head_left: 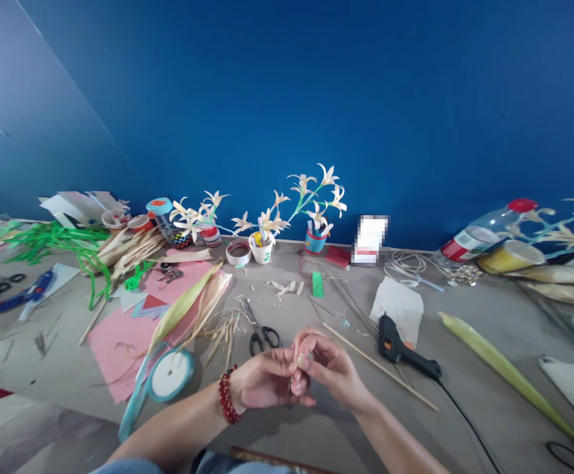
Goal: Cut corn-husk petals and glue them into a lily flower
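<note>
My left hand [271, 380], with a red beaded bracelet [228, 395] at the wrist, and my right hand [327, 370] meet over the front of the grey table. Thumbs and fingertips of both are pinched together around something small and pale; its kind is hidden by the fingers. Just behind my left hand lie black-handled scissors [265, 340]. A thin wooden stick [386, 370] lies to the right of my right hand, with a black glue gun [405, 352] beyond it. Left of my left wrist is a roll of light blue ribbon [170, 375].
Cups holding pale husk flowers [309, 191] stand along the blue wall. Pink paper [114, 339] and dried husk strips [183, 309] cover the left. A green husk [504, 375], a plastic bottle [479, 230] and the glue gun's cord [467, 421] lie at right. A lit phone [370, 238] leans behind.
</note>
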Demonstrator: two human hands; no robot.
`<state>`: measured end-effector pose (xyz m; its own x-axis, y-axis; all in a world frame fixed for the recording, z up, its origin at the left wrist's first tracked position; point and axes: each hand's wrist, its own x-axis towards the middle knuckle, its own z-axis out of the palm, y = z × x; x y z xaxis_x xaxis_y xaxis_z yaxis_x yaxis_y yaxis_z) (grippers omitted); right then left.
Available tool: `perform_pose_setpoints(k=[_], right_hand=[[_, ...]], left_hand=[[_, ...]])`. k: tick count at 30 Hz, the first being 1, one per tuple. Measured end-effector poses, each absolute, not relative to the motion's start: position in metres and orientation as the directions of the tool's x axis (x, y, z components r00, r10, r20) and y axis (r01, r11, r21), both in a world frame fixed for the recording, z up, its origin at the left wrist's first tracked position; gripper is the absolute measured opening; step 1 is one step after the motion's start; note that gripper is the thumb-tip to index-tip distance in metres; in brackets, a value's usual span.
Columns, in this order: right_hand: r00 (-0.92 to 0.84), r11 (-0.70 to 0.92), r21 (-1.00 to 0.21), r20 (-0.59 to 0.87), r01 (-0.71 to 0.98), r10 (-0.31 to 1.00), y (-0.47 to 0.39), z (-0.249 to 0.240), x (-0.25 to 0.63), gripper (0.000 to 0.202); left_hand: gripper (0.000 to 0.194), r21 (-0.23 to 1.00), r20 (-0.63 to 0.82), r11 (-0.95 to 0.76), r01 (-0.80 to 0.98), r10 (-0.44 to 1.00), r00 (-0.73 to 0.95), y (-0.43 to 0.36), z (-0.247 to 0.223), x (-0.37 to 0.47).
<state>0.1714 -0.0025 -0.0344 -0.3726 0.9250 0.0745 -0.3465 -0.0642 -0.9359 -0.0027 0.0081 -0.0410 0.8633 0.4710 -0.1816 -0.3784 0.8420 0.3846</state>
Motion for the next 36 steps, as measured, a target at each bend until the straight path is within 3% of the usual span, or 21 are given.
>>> perform_pose_setpoints(k=[4,9,13,16,19,23,30,36], right_hand=[[-0.339,-0.056,-0.950,0.054,-0.308,0.939,-0.002,-0.034,0.171,0.018],[-0.320,0.073,-0.976,0.137,-0.204,0.937,0.004,-0.031,0.173,0.017],[-0.229,0.120,-0.992,0.123,-0.031,0.966,0.014,-0.029,0.189,0.025],[-0.091,0.129,-0.971,0.112,0.203,0.990,0.023,-0.026,0.210,0.019],[-0.143,0.240,-0.852,0.195,0.465,0.970,0.036,-0.021,0.225,0.012],[-0.274,0.367,-0.550,0.246,0.750,0.930,0.070,-0.023,0.221,0.009],[-0.307,0.387,-0.490,0.240,0.781,0.921,0.127,-0.054,0.180,0.015],[-0.259,0.351,-0.631,0.237,0.692,0.936,0.130,-0.060,0.174,0.011]], left_hand=[[0.015,0.404,-0.188,0.813,-0.419,0.522,0.832,0.008,-0.043,0.000],[0.012,0.393,-0.178,0.785,-0.479,0.575,0.798,0.006,-0.041,0.002],[0.015,0.416,-0.162,0.713,-0.564,0.668,0.726,0.012,-0.037,0.001],[0.018,0.477,-0.146,0.624,-0.619,0.751,0.644,0.019,-0.037,-0.002],[0.019,0.512,-0.128,0.551,-0.659,0.808,0.576,0.023,-0.038,-0.004],[0.021,0.517,-0.112,0.543,-0.662,0.810,0.576,0.022,-0.038,-0.005],[0.022,0.515,-0.080,0.519,-0.683,0.822,0.564,0.024,-0.039,-0.007],[0.020,0.520,-0.077,0.503,-0.690,0.833,0.548,0.025,-0.039,-0.010]])
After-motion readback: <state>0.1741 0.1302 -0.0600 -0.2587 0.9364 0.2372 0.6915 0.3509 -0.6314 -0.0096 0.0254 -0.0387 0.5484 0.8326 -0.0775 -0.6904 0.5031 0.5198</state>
